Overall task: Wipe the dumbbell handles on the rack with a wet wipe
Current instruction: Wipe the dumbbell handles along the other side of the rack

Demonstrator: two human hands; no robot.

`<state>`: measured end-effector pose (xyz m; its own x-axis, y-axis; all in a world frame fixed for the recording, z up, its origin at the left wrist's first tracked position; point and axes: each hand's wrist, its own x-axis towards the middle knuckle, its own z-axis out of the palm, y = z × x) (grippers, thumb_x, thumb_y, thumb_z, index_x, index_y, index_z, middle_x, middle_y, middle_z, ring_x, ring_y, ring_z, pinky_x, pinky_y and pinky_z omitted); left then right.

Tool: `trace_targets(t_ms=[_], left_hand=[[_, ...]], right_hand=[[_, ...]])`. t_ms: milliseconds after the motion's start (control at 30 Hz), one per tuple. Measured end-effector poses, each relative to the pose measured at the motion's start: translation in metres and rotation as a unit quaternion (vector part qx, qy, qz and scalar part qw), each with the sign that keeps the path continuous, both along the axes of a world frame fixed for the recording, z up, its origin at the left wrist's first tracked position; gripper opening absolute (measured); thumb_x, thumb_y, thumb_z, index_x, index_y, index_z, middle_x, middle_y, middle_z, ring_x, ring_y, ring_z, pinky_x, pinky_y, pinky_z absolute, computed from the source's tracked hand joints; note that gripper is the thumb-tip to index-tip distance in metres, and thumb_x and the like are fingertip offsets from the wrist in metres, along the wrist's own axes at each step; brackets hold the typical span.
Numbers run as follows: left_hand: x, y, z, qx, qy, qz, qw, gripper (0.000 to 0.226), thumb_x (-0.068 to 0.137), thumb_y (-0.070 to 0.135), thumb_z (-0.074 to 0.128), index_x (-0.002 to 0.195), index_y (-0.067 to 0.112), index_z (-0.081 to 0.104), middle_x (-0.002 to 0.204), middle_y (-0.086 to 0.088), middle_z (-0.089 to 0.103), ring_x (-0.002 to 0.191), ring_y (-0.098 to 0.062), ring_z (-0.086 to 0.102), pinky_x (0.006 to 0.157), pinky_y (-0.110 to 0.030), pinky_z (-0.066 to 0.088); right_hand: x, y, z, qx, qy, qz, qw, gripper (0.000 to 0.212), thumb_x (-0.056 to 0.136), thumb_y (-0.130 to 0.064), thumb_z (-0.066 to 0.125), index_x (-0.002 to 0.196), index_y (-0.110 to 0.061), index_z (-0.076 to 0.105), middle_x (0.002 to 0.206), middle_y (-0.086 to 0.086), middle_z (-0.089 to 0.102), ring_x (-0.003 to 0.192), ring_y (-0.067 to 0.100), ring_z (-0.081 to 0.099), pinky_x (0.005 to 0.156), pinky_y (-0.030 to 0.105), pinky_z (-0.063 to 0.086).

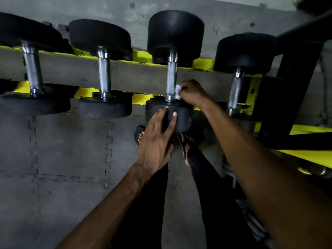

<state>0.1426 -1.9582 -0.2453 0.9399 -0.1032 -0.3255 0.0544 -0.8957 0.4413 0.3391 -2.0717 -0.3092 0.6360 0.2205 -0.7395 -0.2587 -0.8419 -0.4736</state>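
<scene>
While the left grip (156,141) rests flat on the near end of the dumbbell (181,119), the right grip (193,92) pinches the wet wipe (178,91) against the low edge of its handle (171,76), with open room on both sides.

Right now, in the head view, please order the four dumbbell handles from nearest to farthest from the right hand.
1. Third handle from left, touched by the wet wipe in the right hand.
2. Rightmost handle, to its right.
3. Second handle from left.
4. Leftmost handle, far left.
</scene>
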Motion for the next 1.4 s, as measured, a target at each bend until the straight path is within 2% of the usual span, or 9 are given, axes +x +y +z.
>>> trace_targets(t_ms=[133,267,400,533,800,900,1133,1267,1400], left_hand=[[0.004,-0.029,0.011,-0.007,-0.003,-0.035,0.999,0.104,0.071,0.020,0.077,0.160,0.006,0.026,0.165,-0.021,0.023,0.152,-0.036,0.019,0.126,-0.044,0.020],[0.018,-0.078,0.015,-0.053,-0.023,-0.051,0.997,0.079,0.084,0.030,0.048,0.158,0.005,0.032,0.161,-0.021,0.029,0.150,-0.036,0.021,0.127,-0.036,0.007],[0.031,-0.131,0.002,-0.065,-0.036,-0.109,0.991,0.089,0.080,0.021,0.075,0.158,0.008,0.032,0.163,-0.019,0.025,0.152,-0.035,0.021,0.126,-0.043,0.021],[0.032,-0.166,0.002,-0.025,-0.007,-0.147,0.989,0.096,0.077,0.025,0.077,0.159,0.009,0.030,0.164,-0.021,0.022,0.150,-0.036,0.022,0.123,-0.044,0.028],[0.026,-0.182,0.004,0.020,0.027,-0.129,0.991,0.113,0.071,0.030,0.082,0.163,0.013,0.019,0.167,-0.018,0.010,0.153,-0.034,0.017,0.124,-0.041,0.027],[0.025,-0.186,0.005,0.033,0.029,-0.124,0.991,0.108,0.077,0.032,0.078,0.163,0.012,0.017,0.168,-0.019,0.011,0.154,-0.034,0.016,0.125,-0.041,0.024],[0.023,-0.191,0.003,0.009,0.005,-0.080,0.997,0.100,0.074,0.025,0.079,0.160,0.012,0.030,0.165,-0.018,0.023,0.151,-0.034,0.026,0.119,-0.041,0.033],[0.025,-0.186,0.005,0.037,-0.010,-0.083,0.996,0.101,0.069,0.028,0.081,0.159,0.017,0.036,0.164,-0.013,0.030,0.150,-0.028,0.031,0.108,-0.033,0.041],[0.026,-0.184,0.010,0.076,-0.022,-0.096,0.992,0.099,0.065,0.038,0.081,0.155,0.023,0.044,0.160,-0.009,0.039,0.145,-0.023,0.040,0.094,-0.028,0.047]], right_hand=[[-0.018,-0.034,0.023,0.059,-0.045,-0.086,0.993,0.013,0.088,-0.009,0.063,0.091,0.000,0.073,0.088,0.012,0.072,0.084,0.014,0.062,0.073,0.025,0.048],[-0.017,-0.091,0.037,0.058,-0.165,-0.066,0.982,0.008,0.084,-0.015,0.068,0.090,-0.012,0.073,0.087,0.001,0.073,0.081,0.016,0.068,0.074,0.031,0.053],[-0.010,-0.162,0.047,-0.006,-0.236,0.020,0.971,0.017,0.077,-0.022,0.072,0.093,-0.022,0.077,0.093,-0.004,0.073,0.085,0.014,0.067,0.072,0.023,0.049],[-0.008,-0.192,0.040,0.000,-0.149,0.107,0.983,0.012,0.074,-0.022,0.081,0.086,-0.026,0.081,0.077,-0.020,0.063,0.081,0.007,0.066,0.063,0.010,0.037],[0.020,-0.186,0.032,0.019,-0.220,0.165,0.961,0.026,0.074,-0.049,0.063,0.092,-0.035,0.077,0.101,-0.008,0.073,0.092,0.018,0.069,0.076,0.035,0.054],[0.024,-0.182,0.028,0.010,-0.284,0.133,0.950,0.027,0.083,-0.047,0.060,0.100,-0.032,0.075,0.098,-0.004,0.068,0.089,0.021,0.066,0.073,0.035,0.052],[0.012,-0.185,0.023,-0.028,-0.235,0.239,0.942,0.021,0.081,-0.048,0.071,0.086,-0.029,0.078,0.081,-0.001,0.075,0.076,0.021,0.071,0.063,0.024,0.047],[0.039,-0.168,0.018,-0.004,-0.286,0.123,0.950,0.027,0.087,-0.045,0.060,0.090,-0.024,0.077,0.079,-0.003,0.075,0.072,0.015,0.071,0.063,0.030,0.054],[0.020,-0.165,0.004,0.072,-0.280,-0.110,0.951,0.023,0.081,-0.042,0.069,0.098,-0.029,0.077,0.087,-0.012,0.075,0.078,0.005,0.070,0.069,0.030,0.057]])
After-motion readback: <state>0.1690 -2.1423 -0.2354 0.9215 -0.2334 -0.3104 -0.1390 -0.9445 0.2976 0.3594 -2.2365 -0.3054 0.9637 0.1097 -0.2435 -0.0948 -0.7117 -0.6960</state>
